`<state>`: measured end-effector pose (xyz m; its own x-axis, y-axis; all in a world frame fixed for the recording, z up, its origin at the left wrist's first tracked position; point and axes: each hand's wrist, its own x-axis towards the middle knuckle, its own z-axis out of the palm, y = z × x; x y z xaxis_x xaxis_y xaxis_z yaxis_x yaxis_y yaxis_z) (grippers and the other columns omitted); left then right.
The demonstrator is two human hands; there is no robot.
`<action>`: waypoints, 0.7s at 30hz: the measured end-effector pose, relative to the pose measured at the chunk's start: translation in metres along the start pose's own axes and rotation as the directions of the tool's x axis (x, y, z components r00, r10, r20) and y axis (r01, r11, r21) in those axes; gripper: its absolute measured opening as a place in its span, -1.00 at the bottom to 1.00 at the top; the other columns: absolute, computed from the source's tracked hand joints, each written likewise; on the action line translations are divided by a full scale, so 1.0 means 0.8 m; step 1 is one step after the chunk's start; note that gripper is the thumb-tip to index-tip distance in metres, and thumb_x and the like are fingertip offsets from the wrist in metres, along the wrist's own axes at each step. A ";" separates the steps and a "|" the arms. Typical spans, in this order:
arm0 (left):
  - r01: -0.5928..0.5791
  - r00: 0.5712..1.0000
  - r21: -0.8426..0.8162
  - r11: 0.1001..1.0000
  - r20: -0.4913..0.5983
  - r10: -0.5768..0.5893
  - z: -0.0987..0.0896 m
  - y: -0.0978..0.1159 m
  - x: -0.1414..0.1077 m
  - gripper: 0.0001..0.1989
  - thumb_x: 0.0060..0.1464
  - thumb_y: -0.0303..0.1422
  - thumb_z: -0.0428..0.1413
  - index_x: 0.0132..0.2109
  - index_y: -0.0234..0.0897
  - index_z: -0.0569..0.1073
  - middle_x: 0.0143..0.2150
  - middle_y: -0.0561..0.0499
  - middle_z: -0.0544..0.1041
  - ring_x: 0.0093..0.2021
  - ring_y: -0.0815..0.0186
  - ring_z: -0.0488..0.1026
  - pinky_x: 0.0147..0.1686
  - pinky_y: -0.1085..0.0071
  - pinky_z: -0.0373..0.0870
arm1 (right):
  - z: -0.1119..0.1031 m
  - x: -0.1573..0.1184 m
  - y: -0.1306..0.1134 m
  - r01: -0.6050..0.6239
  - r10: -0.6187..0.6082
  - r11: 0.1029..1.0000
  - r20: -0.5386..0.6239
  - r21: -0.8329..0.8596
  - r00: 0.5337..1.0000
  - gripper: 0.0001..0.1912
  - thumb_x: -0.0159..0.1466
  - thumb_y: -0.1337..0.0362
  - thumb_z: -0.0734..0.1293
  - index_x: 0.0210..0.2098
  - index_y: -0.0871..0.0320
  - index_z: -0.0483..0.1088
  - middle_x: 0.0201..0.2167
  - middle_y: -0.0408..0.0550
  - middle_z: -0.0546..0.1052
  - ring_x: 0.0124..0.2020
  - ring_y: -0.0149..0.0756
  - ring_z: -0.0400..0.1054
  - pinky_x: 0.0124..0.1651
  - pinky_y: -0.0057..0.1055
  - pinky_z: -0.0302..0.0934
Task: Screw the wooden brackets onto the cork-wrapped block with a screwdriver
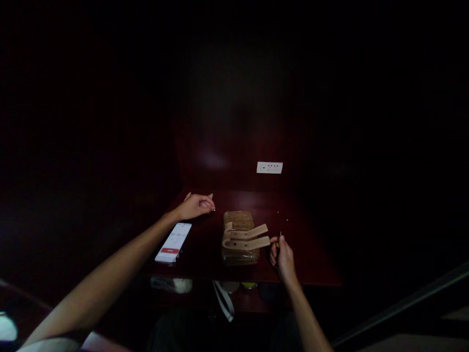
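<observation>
Two bent wooden hooks point(252, 243) with holes lie side by side across a brown, tape-wrapped block point(238, 220). Their straight ends point right. Just past those ends, my right hand point(284, 256) is closed on what looks like a small screwdriver point(277, 244); a bit of yellow handle and a thin shiny tip show. My left hand point(196, 207) rests beyond the phone, left of the block, fingers pinched together. A tiny bright spot shows at its fingertips, too small to name. Behind that hand, ends of more wooden pieces point(211, 195) stick out, mostly hidden.
A phone point(174, 243) with a running timer lies on the dark red table point(311, 266). Two tiny pale bits point(287, 220) lie at the right. A white socket panel point(269, 167) is on the back wall. Below the tabletop, a shelf holds a white strap point(223, 299) and a pale bundle point(179, 285).
</observation>
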<state>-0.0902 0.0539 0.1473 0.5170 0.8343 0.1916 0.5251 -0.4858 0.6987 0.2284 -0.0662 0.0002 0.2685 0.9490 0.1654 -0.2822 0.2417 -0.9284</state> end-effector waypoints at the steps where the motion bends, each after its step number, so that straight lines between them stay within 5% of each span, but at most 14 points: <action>1: -0.018 1.000 -0.075 0.997 -0.022 0.016 0.002 0.020 0.004 -0.74 -0.04 -0.25 0.15 -0.25 -0.36 0.50 -0.31 -0.06 0.59 -0.30 0.32 0.51 -0.21 0.39 0.42 | -0.001 0.002 -0.003 0.002 -0.002 1.000 -0.009 0.009 1.000 -0.53 0.24 -0.13 0.16 -0.32 0.19 0.31 -0.72 -0.34 0.12 -0.79 -0.58 -0.06 -0.77 -0.62 -0.13; 5: -0.115 0.993 -0.233 0.966 -0.026 0.112 0.002 0.093 0.010 -0.74 -0.06 -0.28 0.21 -0.25 -0.37 0.49 -0.31 -0.09 0.59 -0.29 0.32 0.52 -0.23 0.40 0.44 | 0.000 0.016 -0.037 0.037 -0.036 0.999 -0.034 0.029 0.999 -0.57 0.24 -0.10 0.18 -0.28 0.17 0.31 -0.73 -0.37 0.10 -0.80 -0.58 -0.09 -0.78 -0.63 -0.16; 8: -0.175 0.984 -0.294 0.940 -0.033 0.173 0.002 0.123 0.015 -0.76 -0.08 -0.30 0.24 -0.27 -0.37 0.49 -0.33 -0.08 0.59 -0.31 0.33 0.53 -0.27 0.43 0.44 | 0.011 0.035 -0.087 0.139 -0.139 0.990 0.022 -0.023 0.990 -0.61 0.27 -0.06 0.16 -0.22 0.14 0.32 -0.72 -0.36 0.10 -0.79 -0.57 -0.07 -0.77 -0.62 -0.15; 13: -0.261 0.962 -0.397 0.880 -0.182 0.203 0.010 0.123 0.036 -0.77 -0.11 -0.32 0.27 -0.32 -0.38 0.48 -0.35 -0.07 0.58 -0.40 0.38 0.50 -0.37 0.48 0.43 | 0.062 0.071 -0.182 0.325 -0.197 0.884 0.362 -0.336 0.911 -0.65 0.32 0.02 0.14 -0.23 0.14 0.38 -0.68 -0.29 0.23 -0.72 -0.53 0.08 -0.67 -0.57 -0.06; 17: -0.364 0.928 -0.472 0.803 -0.260 0.268 0.017 0.114 0.056 -0.79 -0.13 -0.36 0.30 -0.36 -0.38 0.46 -0.32 -0.07 0.58 -0.42 0.41 0.49 -0.37 0.48 0.43 | 0.105 0.092 -0.237 0.577 -0.207 0.676 0.634 -0.458 0.745 -0.69 0.31 0.09 0.19 -0.29 0.15 0.45 -0.55 -0.18 0.41 -0.52 -0.46 0.29 -0.42 -0.51 0.15; 21: -0.396 0.914 -0.518 0.758 -0.303 0.271 0.020 0.107 0.070 -0.80 -0.09 -0.37 0.28 -0.31 -0.37 0.46 -0.37 -0.04 0.58 -0.45 0.41 0.50 -0.42 0.51 0.43 | 0.125 0.109 -0.254 0.662 -0.266 0.605 0.671 -0.443 0.692 -0.72 0.32 0.13 0.18 -0.21 0.15 0.44 -0.43 -0.13 0.48 -0.48 -0.45 0.34 -0.35 -0.49 0.19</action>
<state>-0.0052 0.0549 0.2068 0.4098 0.7098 0.5728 -0.1564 -0.5640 0.8108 0.2173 -0.0122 0.2365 -0.3569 0.7287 0.5844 0.4153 0.6842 -0.5995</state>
